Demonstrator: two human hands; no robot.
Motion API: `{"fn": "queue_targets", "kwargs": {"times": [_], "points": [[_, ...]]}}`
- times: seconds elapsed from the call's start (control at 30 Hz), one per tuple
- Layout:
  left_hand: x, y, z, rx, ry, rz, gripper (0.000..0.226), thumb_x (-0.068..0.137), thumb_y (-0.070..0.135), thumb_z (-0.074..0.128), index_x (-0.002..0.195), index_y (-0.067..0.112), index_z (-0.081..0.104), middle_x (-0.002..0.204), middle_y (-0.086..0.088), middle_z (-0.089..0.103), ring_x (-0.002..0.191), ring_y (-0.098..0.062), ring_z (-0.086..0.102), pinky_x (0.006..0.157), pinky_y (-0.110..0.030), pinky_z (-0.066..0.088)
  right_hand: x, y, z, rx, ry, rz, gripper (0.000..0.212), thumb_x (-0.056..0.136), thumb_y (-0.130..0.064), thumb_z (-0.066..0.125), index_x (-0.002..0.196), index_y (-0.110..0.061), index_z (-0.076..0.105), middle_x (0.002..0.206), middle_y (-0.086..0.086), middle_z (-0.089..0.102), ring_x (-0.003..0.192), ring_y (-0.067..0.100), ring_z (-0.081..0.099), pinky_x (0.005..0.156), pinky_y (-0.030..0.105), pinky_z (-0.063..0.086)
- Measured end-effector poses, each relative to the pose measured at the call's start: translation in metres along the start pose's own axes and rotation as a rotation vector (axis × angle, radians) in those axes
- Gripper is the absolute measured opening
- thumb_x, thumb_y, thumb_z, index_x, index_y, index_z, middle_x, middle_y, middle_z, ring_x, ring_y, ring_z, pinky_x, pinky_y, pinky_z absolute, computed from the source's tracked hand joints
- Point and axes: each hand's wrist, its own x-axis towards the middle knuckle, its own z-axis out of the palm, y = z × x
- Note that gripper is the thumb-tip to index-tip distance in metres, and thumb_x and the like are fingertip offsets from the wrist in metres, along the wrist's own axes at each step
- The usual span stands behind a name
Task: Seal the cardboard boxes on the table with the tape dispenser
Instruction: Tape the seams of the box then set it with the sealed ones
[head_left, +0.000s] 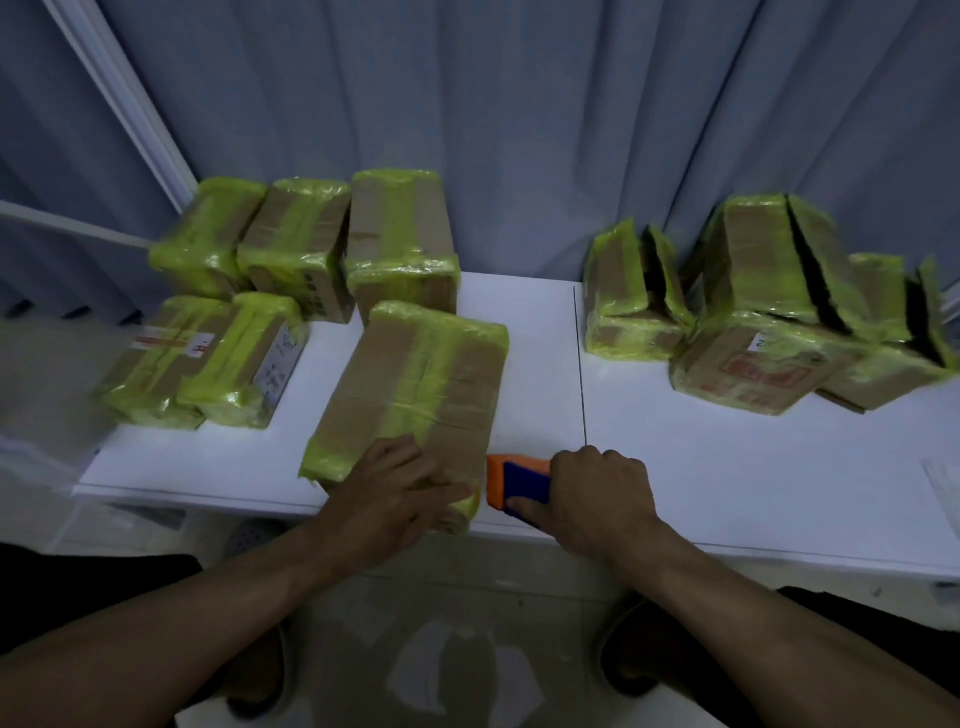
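Evidently the middle box (415, 384) is a stiff and, I judge, fairly light thing: brown cardboard banded with glossy yellow-green tape, lying flat and slantwise near the front edge of the white table (727, 467). The taped bands look slick and the bare cardboard less so, so a steadying hand would do best flat on the cardboard or over a corner. The left hand (400, 488) does just that. It lies on the box's near right corner with fingers stretched out, pressing down and gripping nothing.

The right hand (597, 499) is wrapped round the tape dispenser (517, 480), an orange and blue tool just beside that same corner, low over the table. Whether it touches the box I cannot tell. It looks rigid and small, best held by its body as now, with fingers kept away from its cutting end.

Around it, 5 sealed boxes (296, 239) crowd the far left, 1 of them near the middle box's far end, so there is little room to slide it away. At the far right stand the open boxes (769, 270), flaps gaping — their count is blurred. They are well apart from the hands, with bare table between. A sheet of paper (940, 488) lies at the right edge, and a grey curtain (519, 104) hangs behind.
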Motion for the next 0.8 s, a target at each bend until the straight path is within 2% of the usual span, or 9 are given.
{"fn": "queue_targets", "kwargs": {"times": [0.13, 0.2, 0.27, 0.37, 0.43, 0.6, 0.67, 0.73, 0.8], "points": [[0.005, 0.012, -0.010, -0.002, -0.002, -0.071, 0.031, 0.082, 0.038, 0.073, 0.109, 0.026, 0.073, 0.096, 0.005, 0.062, 0.087, -0.017, 0.056, 0.081, -0.035, 0.047, 0.002, 0.012, -0.006, 0.037, -0.019, 0.109, 0.065, 0.083, -0.086, 0.048, 0.099, -0.024, 0.060, 0.094, -0.002, 0.067, 0.085, 0.022, 0.068, 0.068, 0.029, 0.044], [0.013, 0.019, -0.015, -0.020, -0.005, -0.164, 0.043, 0.080, 0.059, 0.069, 0.107, 0.026, 0.071, 0.102, 0.007, 0.063, 0.092, -0.016, 0.056, 0.082, -0.035, 0.044, 0.000, 0.022, -0.008, 0.061, 0.010, 0.174, 0.066, 0.078, -0.090, 0.048, 0.089, -0.026, 0.055, 0.083, -0.004, 0.060, 0.077, 0.020, 0.064, 0.065, 0.029, 0.044], [0.026, 0.026, -0.015, -0.010, -0.043, -0.313, 0.067, 0.076, 0.081, 0.056, 0.115, 0.027, 0.066, 0.118, 0.007, 0.062, 0.107, -0.017, 0.055, 0.094, -0.039, 0.043, -0.002, 0.028, -0.013, 0.074, 0.042, 0.222, 0.067, 0.076, -0.092, 0.048, 0.086, -0.026, 0.054, 0.077, -0.006, 0.053, 0.070, 0.019, 0.058, 0.063, 0.029, 0.043], [0.038, 0.035, -0.007, 0.069, -0.291, -0.574, 0.087, 0.081, 0.086, 0.032, 0.150, 0.034, 0.033, 0.161, 0.000, 0.026, 0.148, -0.028, 0.022, 0.118, -0.055, 0.023, -0.004, 0.031, -0.021, 0.104, 0.064, 0.258, 0.071, 0.074, -0.093, 0.048, 0.086, -0.024, 0.055, 0.077, -0.005, 0.056, 0.068, 0.018, 0.057, 0.062, 0.029, 0.043], [0.038, 0.037, -0.002, 0.134, -0.414, -0.638, 0.088, 0.083, 0.079, 0.017, 0.157, 0.032, 0.005, 0.167, -0.004, -0.003, 0.152, -0.034, -0.003, 0.120, -0.058, 0.007, -0.004, 0.032, -0.027, 0.132, 0.088, 0.275, 0.073, 0.074, -0.094, 0.048, 0.086, -0.022, 0.058, 0.079, -0.004, 0.059, 0.069, 0.019, 0.059, 0.061, 0.029, 0.044], [0.031, 0.029, -0.008, 0.061, -0.515, -0.429, 0.080, 0.087, 0.061, 0.044, 0.156, 0.036, 0.014, 0.167, 0.004, -0.004, 0.153, -0.029, -0.008, 0.120, -0.056, 0.004, -0.009, 0.039, -0.046, 0.251, 0.221, 0.321, 0.074, 0.073, -0.095, 0.044, 0.071, -0.022, 0.057, 0.068, -0.004, 0.058, 0.065, 0.021, 0.061, 0.058, 0.029, 0.048], [0.024, 0.024, -0.010, 0.060, -0.511, -0.271, 0.077, 0.088, 0.059, 0.043, 0.157, 0.037, 0.015, 0.166, 0.008, -0.002, 0.152, -0.025, -0.009, 0.120, -0.057, 0.001, -0.013, 0.038, -0.054, 0.283, 0.301, 0.300, 0.073, 0.072, -0.097, 0.041, 0.067, -0.025, 0.055, 0.065, -0.006, 0.058, 0.063, 0.019, 0.060, 0.057, 0.029, 0.048], [0.021, 0.018, -0.014, -0.009, -0.512, -0.158, 0.073, 0.090, 0.060, 0.037, 0.157, 0.037, 0.017, 0.165, 0.013, 0.003, 0.151, -0.018, -0.012, 0.117, -0.054, -0.015, -0.017, 0.032, -0.059, 0.292, 0.356, 0.255, 0.070, 0.073, -0.096, 0.040, 0.067, -0.028, 0.052, 0.063, -0.009, 0.056, 0.063, 0.017, 0.059, 0.054, 0.028, 0.044], [0.025, 0.013, -0.025, -0.091, -0.543, -0.141, 0.069, 0.094, 0.052, 0.048, 0.156, 0.042, 0.019, 0.164, 0.019, 0.005, 0.150, -0.011, -0.017, 0.112, -0.046, -0.028, -0.020, 0.026, -0.062, 0.288, 0.398, 0.217, 0.068, 0.073, -0.096, 0.039, 0.068, -0.029, 0.050, 0.061, -0.012, 0.053, 0.063, 0.017, 0.060, 0.056, 0.028, 0.047]]}}
